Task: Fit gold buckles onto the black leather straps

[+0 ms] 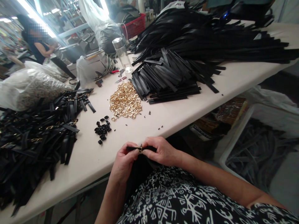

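- Pale desk (144, 126) ran across a workroom, tube lights (38, 20) bright behind it.
- Left hand (125, 155): fingers and thumb pinched one end of a black strap (131, 149), just off the desk's near edge.
- Right hand (163, 151): pinched the strap's other side, close to the left; a gold buckle (141, 149) sat on the strap between them.
- Black loops (102, 128) lay scattered on the desk beyond the left hand.
- Gold frames (125, 101) were heaped farther back, beside short strips (163, 76).
- Buckled straps (30, 133) covered the desk's left end, a clear bag (35, 84) behind them.
- Bottle (123, 57) stood behind the gold heap; long strips (201, 35) spread to its right.
- White bin (237, 133) held dark strips, below the desk, right.
- Another person (40, 51) was at far left.
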`<state>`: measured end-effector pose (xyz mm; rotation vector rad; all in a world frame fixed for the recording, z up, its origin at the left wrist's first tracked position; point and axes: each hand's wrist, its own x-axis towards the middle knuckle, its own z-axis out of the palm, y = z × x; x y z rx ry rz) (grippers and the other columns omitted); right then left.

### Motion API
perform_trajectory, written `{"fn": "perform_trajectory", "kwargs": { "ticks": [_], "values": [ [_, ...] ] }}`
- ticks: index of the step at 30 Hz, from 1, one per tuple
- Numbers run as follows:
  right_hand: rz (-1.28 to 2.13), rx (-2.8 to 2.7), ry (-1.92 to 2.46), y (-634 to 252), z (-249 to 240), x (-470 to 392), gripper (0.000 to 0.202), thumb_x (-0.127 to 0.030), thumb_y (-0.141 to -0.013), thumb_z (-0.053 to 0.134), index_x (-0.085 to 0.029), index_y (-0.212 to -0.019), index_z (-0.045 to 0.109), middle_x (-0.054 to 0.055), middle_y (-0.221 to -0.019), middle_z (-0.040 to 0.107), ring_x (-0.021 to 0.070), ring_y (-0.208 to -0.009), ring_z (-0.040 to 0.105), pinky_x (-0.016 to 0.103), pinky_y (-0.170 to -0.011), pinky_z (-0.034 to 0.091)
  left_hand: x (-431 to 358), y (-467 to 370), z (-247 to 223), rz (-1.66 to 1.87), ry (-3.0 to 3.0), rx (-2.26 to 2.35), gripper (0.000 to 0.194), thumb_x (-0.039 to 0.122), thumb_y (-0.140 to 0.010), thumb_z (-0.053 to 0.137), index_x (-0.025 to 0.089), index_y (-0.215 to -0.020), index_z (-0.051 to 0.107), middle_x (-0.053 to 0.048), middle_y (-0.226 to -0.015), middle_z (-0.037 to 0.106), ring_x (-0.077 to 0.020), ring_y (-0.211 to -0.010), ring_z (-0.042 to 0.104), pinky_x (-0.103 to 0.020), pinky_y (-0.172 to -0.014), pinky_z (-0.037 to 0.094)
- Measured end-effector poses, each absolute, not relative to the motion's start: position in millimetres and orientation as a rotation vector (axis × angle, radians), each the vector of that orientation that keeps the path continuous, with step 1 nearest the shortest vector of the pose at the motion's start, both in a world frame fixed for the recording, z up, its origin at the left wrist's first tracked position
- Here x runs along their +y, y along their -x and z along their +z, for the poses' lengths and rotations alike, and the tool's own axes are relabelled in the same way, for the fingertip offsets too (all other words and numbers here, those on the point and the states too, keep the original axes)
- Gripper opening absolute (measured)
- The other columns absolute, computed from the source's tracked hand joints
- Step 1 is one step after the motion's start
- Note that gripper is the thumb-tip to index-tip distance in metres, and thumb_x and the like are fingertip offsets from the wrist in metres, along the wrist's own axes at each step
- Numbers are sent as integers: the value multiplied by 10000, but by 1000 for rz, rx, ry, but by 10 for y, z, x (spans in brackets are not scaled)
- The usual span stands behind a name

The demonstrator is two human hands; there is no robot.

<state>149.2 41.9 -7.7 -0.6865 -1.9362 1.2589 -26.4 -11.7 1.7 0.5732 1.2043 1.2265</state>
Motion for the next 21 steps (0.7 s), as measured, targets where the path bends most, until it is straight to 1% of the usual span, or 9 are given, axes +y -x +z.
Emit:
{"fn": "perform_trajectory", "kwargs": {
  "ticks": [2, 3, 6, 8, 11, 14, 18, 21],
  "values": [
    [1276, -1975, 678, -1510, -76, 441, 105, -197, -873, 600, -154, -917, 686, 35, -836, 701, 154, -758, 633, 258, -723, 476, -119, 273, 8, 1196, -546, 1203, 186, 228, -653, 831, 154, -710, 670, 44, -560, 518, -51, -497, 412, -146, -486, 352],
    [1277, -2005, 680, -1521, -77, 453, 115, -204, -881, 602, -157, -940, 689, 39, -859, 710, 160, -778, 638, 264, -737, 477, -119, 276, -1, 1190, -517, 1194, 191, 236, -656, 829, 151, -712, 667, 44, -548, 515, -53, -496, 418, -145, -484, 357],
    [1259, -2097, 709, -1539, -86, 475, 129, -214, -899, 596, -164, -968, 693, 44, -885, 724, 167, -794, 642, 267, -739, 469, -111, 279, -41, 1240, -437, 1176, 229, 227, -613, 853, 142, -718, 669, 17, -648, 595, -62, -545, 482, -152, -513, 412],
    [1248, -2115, 750, -1532, -91, 475, 126, -216, -909, 585, -157, -938, 693, 43, -848, 718, 161, -763, 632, 259, -715, 459, -105, 271, -64, 1279, -427, 1185, 236, 213, -602, 861, 139, -728, 676, 9, -694, 620, -66, -564, 509, -158, -525, 436],
    [1252, -2065, 810, -1502, -91, 460, 108, -199, -903, 587, -153, -875, 681, 27, -785, 691, 147, -718, 611, 244, -681, 444, -98, 247, -80, 1293, -435, 1199, 231, 195, -613, 861, 139, -757, 689, 19, -664, 615, -61, -543, 504, -155, -516, 435],
    [1287, -2010, 823, -1473, -80, 448, 90, -184, -889, 591, -161, -858, 672, 16, -780, 689, 143, -713, 608, 242, -679, 445, -87, 228, -76, 1287, -428, 1195, 241, 199, -615, 866, 140, -772, 693, 19, -651, 620, -60, -534, 508, -153, -508, 433],
    [1373, -1932, 789, -1457, -56, 439, 128, -215, -902, 580, -156, -854, 682, 16, -787, 696, 138, -713, 604, 241, -682, 446, -72, 217, -70, 1277, -442, 1167, 230, 193, -629, 860, 142, -765, 682, 25, -641, 616, -56, -526, 514, -151, -510, 438],
    [1405, -1869, 796, -1449, -44, 432, 179, -252, -911, 577, -156, -798, 678, -8, -707, 657, 119, -654, 569, 222, -632, 424, -69, 200, -69, 1264, -440, 1147, 233, 183, -628, 857, 143, -767, 674, 22, -660, 628, -62, -539, 535, -159, -525, 457]
  ]
}}
